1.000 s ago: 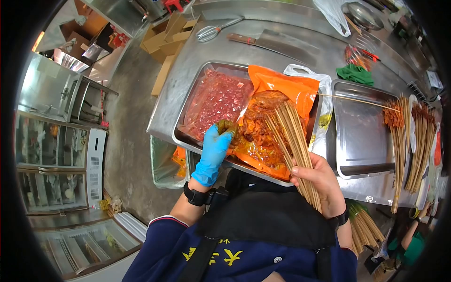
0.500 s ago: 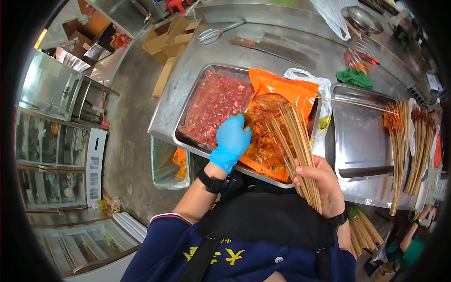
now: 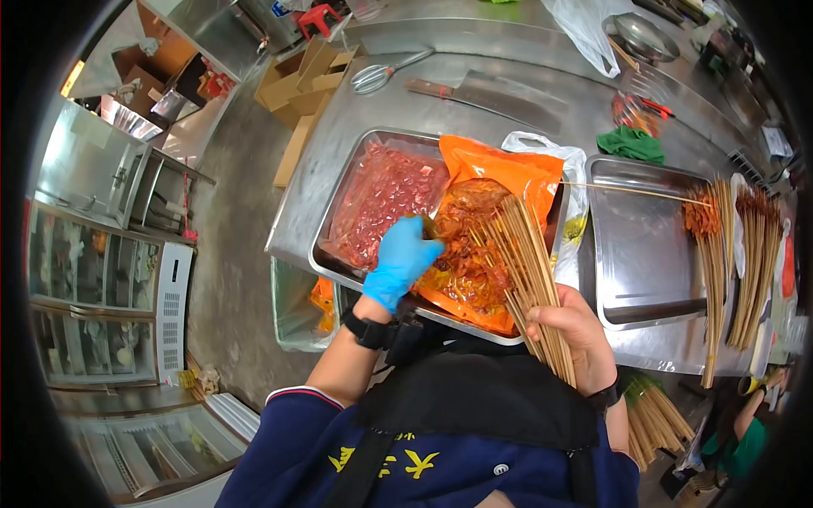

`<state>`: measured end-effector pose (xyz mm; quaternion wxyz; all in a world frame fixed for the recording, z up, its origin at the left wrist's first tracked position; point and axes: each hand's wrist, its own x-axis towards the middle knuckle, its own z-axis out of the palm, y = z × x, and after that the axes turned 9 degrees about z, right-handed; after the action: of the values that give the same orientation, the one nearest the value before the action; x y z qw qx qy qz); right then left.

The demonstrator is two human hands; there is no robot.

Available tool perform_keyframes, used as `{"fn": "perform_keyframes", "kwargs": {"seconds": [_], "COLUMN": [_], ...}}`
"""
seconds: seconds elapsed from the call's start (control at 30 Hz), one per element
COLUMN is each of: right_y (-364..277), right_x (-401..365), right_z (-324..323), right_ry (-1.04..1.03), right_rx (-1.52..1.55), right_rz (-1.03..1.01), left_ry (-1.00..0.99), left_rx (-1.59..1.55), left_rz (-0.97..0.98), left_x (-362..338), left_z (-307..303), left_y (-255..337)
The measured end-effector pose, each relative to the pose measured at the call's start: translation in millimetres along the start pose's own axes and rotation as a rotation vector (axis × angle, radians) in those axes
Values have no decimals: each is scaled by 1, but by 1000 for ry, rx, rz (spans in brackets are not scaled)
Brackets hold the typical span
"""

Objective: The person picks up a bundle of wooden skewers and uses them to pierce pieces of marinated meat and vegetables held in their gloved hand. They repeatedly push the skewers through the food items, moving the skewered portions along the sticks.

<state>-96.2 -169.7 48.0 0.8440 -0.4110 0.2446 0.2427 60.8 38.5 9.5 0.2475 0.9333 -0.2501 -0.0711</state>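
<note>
Looking down from the head camera, a person stands at a steel table (image 3: 398,106) with a tray (image 3: 326,216) right in front of them. The left hand (image 3: 405,254), in a blue glove, reaches into an open orange bag (image 3: 500,169) lying in the tray. Its fingers are closed on a small brownish piece of the sauced meat (image 3: 470,229) at the bag's left edge. The glove probably keeps the sauce off the skin. The right hand (image 3: 574,334) is bare and clenched around a thick bundle of skewers (image 3: 525,262). Their tips fan out over the bag, close to the meat, so it seems one can be loaded without a long reach. A clear pack of red meat (image 3: 381,199) fills the tray's left half. To the right sits a second tray (image 3: 644,245), with loaded skewers (image 3: 720,254) laid across its far side, away from the raw bags. A cleaver (image 3: 491,91) and scissors (image 3: 381,74) lie at the back of the table, well apart from both hands. A second ago the left hand was nearer the tray's front rim. Half a second ago it lay flatter across the bag. Now it sits between those spots, fingers curled tighter, while the right hand and bundle have barely shifted.
</note>
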Motion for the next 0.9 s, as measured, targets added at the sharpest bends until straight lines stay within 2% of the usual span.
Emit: {"fn": "perform_keyframes", "kwargs": {"seconds": [0.07, 0.1, 0.13, 0.2, 0.27, 0.33, 0.37, 0.43, 0.47, 0.53, 0.57, 0.6, 0.67, 0.7, 0.73, 0.8, 0.83, 0.9], "right_y": [-3, -3, -2, -1, -2, -2, -1, -1, -2, -2, -2, -2, -2, -2, -2, -2, -2, -1], "right_x": [-2, -2, 0, 2, 0, -1, -1, -1, -2, -3, -3, -2, -2, -1, 0, -1, -1, 0], "right_z": [4, 7, 6, 2, 4, 4, 4, 4, 5, 5, 5, 5, 5, 5, 5, 4, 3, 2], "right_ry": [-5, -11, -16, -39, -38, -32, -27, -25, -16, -6, -1, 6, 8, 10, 7, 11, 11, 23], "right_rx": [-12, -31, -29, -71, -58, -41, -39, -37, -37, -33, -37, -40, -47, -56, -57, -75, -75, -69], "right_rz": [7, 15, 18, 10, 7, 2, 1, 2, 9, 19, 21, 22, 26, 28, 33, 26, 27, 31], "left_ry": [27, 28, 30, 75, 30, 67, 61, 68, 69, 96, 107, 103, 234, 314, 313, 65, 62, 63], "left_rx": [-756, -886, -882, -1195, -1248, -1501, -1502, -1064, -1063, -253, -237, -235, -122, 18, 19, -54, 121, 201], "left_rz": [-88, -115, -119, -165, -126, -112, -110, -130, -133, -2, -97, -95, -122, 41, 35, 138, 157, 146], "left_x": [-2, -3, -6, -9, -6, -6, -4, -2, -1, -1, -4, -6, -11, -13, -16, -22, -26, -25], "left_z": [-3, -7, -10, -24, -27, -35, -32, -21, -12, 3, -4, -10, -17, -17, -17, -14, -7, 4], "left_y": [-19, -23, -25, -14, -9, 12, 10, -4, -14, -32, -23, -18, -15, -15, -11, 10, 19, 15]}}
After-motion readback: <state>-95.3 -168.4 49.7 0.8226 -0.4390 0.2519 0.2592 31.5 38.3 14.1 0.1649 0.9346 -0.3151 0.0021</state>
